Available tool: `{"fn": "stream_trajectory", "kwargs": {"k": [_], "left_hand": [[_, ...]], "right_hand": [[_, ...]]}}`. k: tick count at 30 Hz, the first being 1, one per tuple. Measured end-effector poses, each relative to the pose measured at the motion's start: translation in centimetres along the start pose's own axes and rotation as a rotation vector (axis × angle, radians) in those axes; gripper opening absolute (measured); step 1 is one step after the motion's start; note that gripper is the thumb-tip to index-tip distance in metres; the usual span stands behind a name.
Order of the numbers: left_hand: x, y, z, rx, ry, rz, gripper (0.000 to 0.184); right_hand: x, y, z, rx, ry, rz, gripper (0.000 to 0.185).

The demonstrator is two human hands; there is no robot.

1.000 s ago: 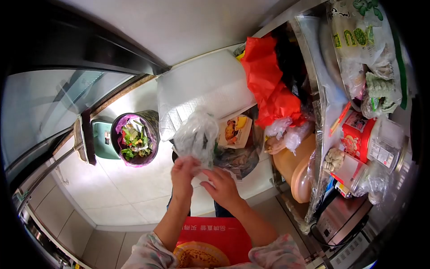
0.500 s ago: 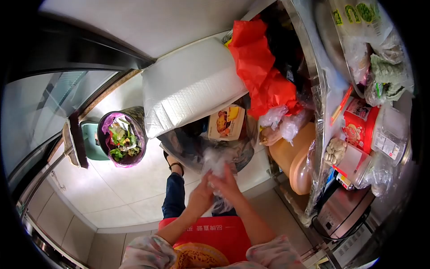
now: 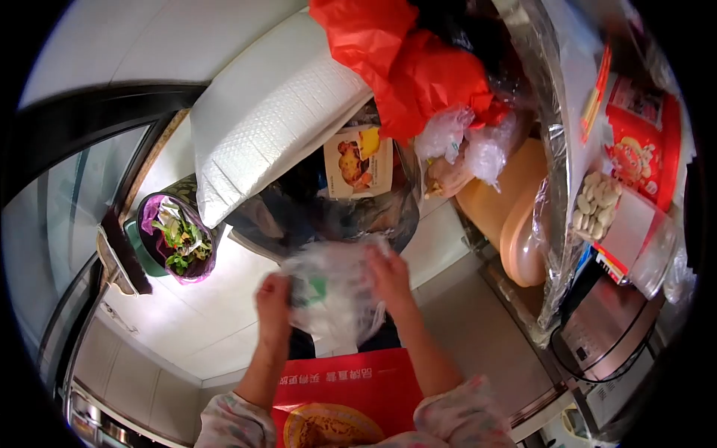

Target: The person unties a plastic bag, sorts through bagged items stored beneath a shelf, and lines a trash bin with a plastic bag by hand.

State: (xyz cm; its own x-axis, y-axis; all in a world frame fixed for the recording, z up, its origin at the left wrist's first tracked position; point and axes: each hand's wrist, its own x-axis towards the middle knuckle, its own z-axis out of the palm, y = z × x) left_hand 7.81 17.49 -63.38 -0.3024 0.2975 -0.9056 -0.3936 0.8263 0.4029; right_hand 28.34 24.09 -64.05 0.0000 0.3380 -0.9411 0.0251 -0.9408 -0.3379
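Note:
Spread between my hands is a thin translucent plastic bag (image 3: 340, 287) with a green print, somewhat smeared by motion. My left hand (image 3: 274, 302) is closed on its left edge. At the opposite edge, my right hand (image 3: 390, 276) grips the bag near its top corner. Just beyond it sits a large bin lined with dark plastic (image 3: 261, 228), and a carton with a food picture (image 3: 360, 163) lies in it. A red apron (image 3: 347, 377) covers my lap below the bag.
On the left stands a small bin with vegetable scraps (image 3: 179, 237). A silver bubble-foil bag (image 3: 272, 112) leans behind the large bin. Red plastic bags (image 3: 407, 67) hang above an orange tub (image 3: 504, 205). To the right, a shelf carries a red tub (image 3: 642, 142) and a steel appliance (image 3: 609, 328).
My hands have moved apart, and the bunched bag is now stretched open between them. The view has shifted, bringing the bins and shelf to different places in the picture.

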Motion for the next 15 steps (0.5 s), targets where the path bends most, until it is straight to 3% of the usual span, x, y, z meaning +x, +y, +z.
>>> {"fn": "stream_trajectory", "kwargs": {"k": [3,5,6,7,8,10,12,15], "left_hand": [[1.0,3.5,0.3,-0.138,0.131,0.126,0.013],[1.1,4.9,1.4,-0.020,0.137,0.209,0.013],[1.2,5.2,1.8,0.039,0.139,0.250,0.012],[1.5,5.4,2.2,0.259,0.141,0.307,0.010],[2.7,4.2,1.8,0.542,0.099,0.520,0.009],[2.4,4.7,4.5,0.659,-0.249,0.674,0.011],[1.3,5.6,8.5,0.352,-0.437,0.327,0.008],[2.4,7.5,12.8,-0.169,-0.286,-0.057,0.008]], "right_hand": [[1.2,1.0,-4.1,0.005,0.049,-0.061,0.028],[0.9,1.4,-5.8,0.081,0.080,-0.026,0.029],[0.9,1.6,-7.1,0.122,0.196,-0.097,0.039],[0.2,0.8,-7.6,-0.047,0.297,-0.263,0.050],[-0.8,-0.3,-7.9,-0.220,0.395,-0.429,0.061],[-2.2,-3.9,-6.1,-0.374,0.115,-0.676,0.078],[-1.8,-4.5,-2.9,-0.329,-0.137,-0.668,0.087],[0.5,-1.1,0.6,0.124,-0.249,-0.488,0.081]]}}
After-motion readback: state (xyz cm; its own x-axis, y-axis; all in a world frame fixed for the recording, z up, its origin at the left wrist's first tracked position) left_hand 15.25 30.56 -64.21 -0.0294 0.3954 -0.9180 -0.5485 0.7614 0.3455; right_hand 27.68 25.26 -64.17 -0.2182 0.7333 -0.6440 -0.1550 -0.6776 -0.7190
